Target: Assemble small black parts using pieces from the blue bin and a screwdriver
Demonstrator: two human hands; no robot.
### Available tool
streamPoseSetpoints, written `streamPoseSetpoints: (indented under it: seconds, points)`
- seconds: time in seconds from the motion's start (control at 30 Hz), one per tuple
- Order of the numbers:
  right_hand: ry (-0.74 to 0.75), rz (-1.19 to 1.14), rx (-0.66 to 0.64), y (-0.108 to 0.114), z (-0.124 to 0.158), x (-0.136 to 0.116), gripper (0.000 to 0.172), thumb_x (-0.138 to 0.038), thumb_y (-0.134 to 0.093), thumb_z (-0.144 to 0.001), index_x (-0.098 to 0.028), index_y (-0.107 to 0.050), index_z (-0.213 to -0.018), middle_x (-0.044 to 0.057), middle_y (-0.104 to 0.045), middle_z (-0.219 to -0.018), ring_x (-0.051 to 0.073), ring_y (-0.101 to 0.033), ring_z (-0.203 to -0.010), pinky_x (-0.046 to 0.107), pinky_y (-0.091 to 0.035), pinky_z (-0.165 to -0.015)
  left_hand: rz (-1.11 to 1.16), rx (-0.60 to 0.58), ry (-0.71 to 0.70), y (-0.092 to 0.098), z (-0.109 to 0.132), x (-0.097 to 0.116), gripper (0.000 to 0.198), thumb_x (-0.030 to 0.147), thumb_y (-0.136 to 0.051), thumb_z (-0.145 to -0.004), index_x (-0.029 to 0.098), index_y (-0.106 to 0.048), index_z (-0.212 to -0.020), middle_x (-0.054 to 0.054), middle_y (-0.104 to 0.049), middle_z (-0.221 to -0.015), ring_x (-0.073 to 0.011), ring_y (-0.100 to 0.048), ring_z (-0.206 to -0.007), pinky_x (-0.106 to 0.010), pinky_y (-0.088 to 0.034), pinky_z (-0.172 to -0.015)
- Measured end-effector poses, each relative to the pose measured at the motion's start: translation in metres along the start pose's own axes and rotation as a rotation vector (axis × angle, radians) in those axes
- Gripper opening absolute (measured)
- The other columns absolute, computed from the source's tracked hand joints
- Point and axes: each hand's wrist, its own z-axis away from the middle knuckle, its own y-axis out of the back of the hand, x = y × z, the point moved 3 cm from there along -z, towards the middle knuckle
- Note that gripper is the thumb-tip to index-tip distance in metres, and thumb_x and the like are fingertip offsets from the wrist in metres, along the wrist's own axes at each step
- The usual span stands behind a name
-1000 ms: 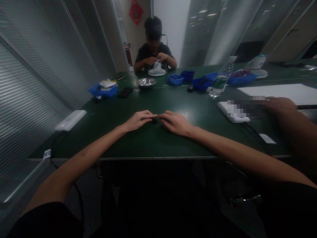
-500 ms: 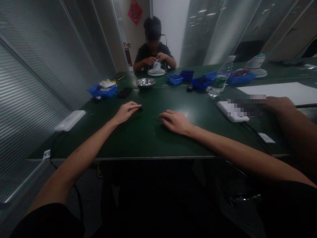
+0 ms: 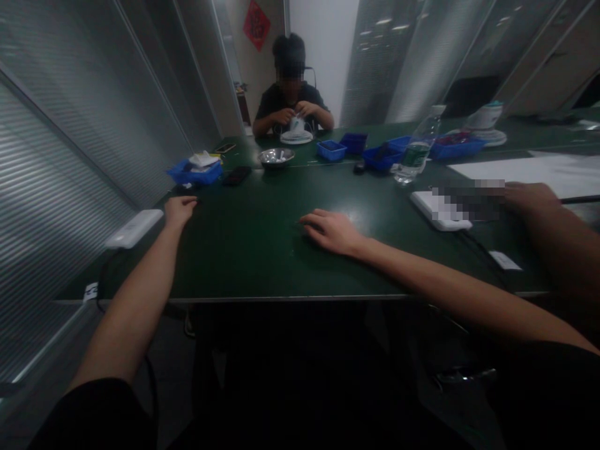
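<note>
My left hand (image 3: pixel 180 210) is over the left part of the green table (image 3: pixel 244 250), its fingers closed in a pinch. A small black object (image 3: pixel 197 200) shows at its fingertips, too dark to name. Just behind this hand stands a blue bin (image 3: pixel 197 177) with white and yellow packets in it. My right hand (image 3: pixel 332 231) rests on the table near the middle, fingers curled together. A tiny reddish tip (image 3: pixel 299 222) pokes out at its fingertips; the rest of that thing is hidden.
Further back are a phone (image 3: pixel 237 175), a metal bowl (image 3: pixel 276 158) with small pieces, several blue bins (image 3: pixel 331 150) and a water bottle (image 3: pixel 416 153). White power strips (image 3: pixel 135 229) lie at both sides. A person opposite handles a white fan (image 3: pixel 296 136); another person's hand (image 3: pixel 532 200) is at right.
My left hand has moved left across the table with the small black object, toward the blue bin. The right hand has stayed in place.
</note>
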Motion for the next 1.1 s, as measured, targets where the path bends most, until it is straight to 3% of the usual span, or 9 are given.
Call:
streamPoseSetpoints:
  seconds: [0.1,0.3,0.43,0.53,0.67,0.83,1.0,1.1]
  points:
    - [0.004,0.003,-0.007,-0.001,-0.001,0.000,0.038,-0.035,-0.048,-0.109,-0.019,-0.067,-0.138,0.011,-0.069,-0.122,0.017,-0.061,-0.081,0.030,-0.043,-0.069,0.013,0.028,0.122,-0.002,-0.002,-0.007,0.028,0.022,-0.071,-0.088,0.014,-0.081,-0.114,-0.013,-0.078,-0.114,-0.0289,-0.070,-0.111,-0.041,-0.051,-0.110]
    - [0.015,0.013,-0.014,-0.001,-0.002,0.002,0.037,-0.035,-0.048,-0.109,-0.020,-0.067,-0.138,0.010,-0.070,-0.124,0.018,-0.063,-0.086,0.030,-0.044,-0.071,0.063,0.051,0.032,-0.003,-0.002,0.004,0.025,0.019,-0.074,-0.083,0.014,-0.083,-0.106,-0.013,-0.079,-0.111,-0.0310,-0.071,-0.109,-0.047,-0.048,-0.113]
    - [0.016,0.007,-0.016,-0.003,-0.002,0.003,0.039,-0.036,-0.048,-0.109,-0.020,-0.067,-0.139,0.011,-0.070,-0.124,0.018,-0.062,-0.083,0.031,-0.044,-0.070,0.147,0.082,-0.099,-0.004,0.008,0.029,0.026,0.024,-0.076,-0.082,0.016,-0.084,-0.106,-0.012,-0.080,-0.114,-0.0322,-0.070,-0.106,-0.049,-0.050,-0.108]
    - [0.016,0.015,-0.013,-0.004,-0.002,0.004,0.039,-0.036,-0.047,-0.109,-0.020,-0.067,-0.139,0.011,-0.070,-0.124,0.017,-0.062,-0.083,0.031,-0.044,-0.070,0.203,0.061,-0.237,-0.010,0.025,0.062,0.026,0.029,-0.076,-0.085,0.019,-0.084,-0.108,-0.010,-0.079,-0.117,-0.0305,-0.071,-0.108,-0.044,-0.053,-0.105]
    - [0.017,0.012,-0.019,-0.003,-0.002,0.003,0.038,-0.035,-0.048,-0.110,-0.020,-0.067,-0.139,0.010,-0.069,-0.123,0.017,-0.062,-0.083,0.030,-0.043,-0.069,0.340,-0.079,-0.429,-0.023,0.061,0.114,0.028,0.034,-0.075,-0.090,0.019,-0.084,-0.113,-0.010,-0.079,-0.119,-0.0286,-0.072,-0.110,-0.042,-0.053,-0.104]
    - [0.028,-0.002,-0.005,-0.002,-0.001,0.001,0.038,-0.034,-0.047,-0.110,-0.019,-0.067,-0.138,0.010,-0.069,-0.124,0.018,-0.062,-0.084,0.030,-0.043,-0.071,0.510,-0.382,-0.678,-0.044,0.111,0.169,0.030,0.039,-0.077,-0.093,0.021,-0.083,-0.116,-0.010,-0.078,-0.122,-0.0272,-0.072,-0.112,-0.045,-0.055,-0.104]
    - [0.045,0.019,-0.016,-0.003,-0.001,0.002,0.038,-0.035,-0.047,-0.110,-0.019,-0.066,-0.140,0.010,-0.069,-0.122,0.018,-0.063,-0.086,0.030,-0.042,-0.071,0.537,-0.631,-0.780,-0.059,0.139,0.187,0.028,0.040,-0.075,-0.096,0.023,-0.082,-0.117,-0.009,-0.078,-0.119,-0.0248,-0.073,-0.107,-0.042,-0.057,-0.099]
    - [0.064,0.029,-0.040,-0.005,-0.001,0.002,0.038,-0.035,-0.048,-0.109,-0.021,-0.066,-0.139,0.009,-0.069,-0.119,0.018,-0.062,-0.084,0.030,-0.040,-0.069,0.520,-0.702,-0.812,-0.062,0.144,0.189,0.028,0.040,-0.073,-0.097,0.022,-0.082,-0.117,-0.009,-0.078,-0.118,-0.0248,-0.073,-0.107,-0.042,-0.056,-0.098]
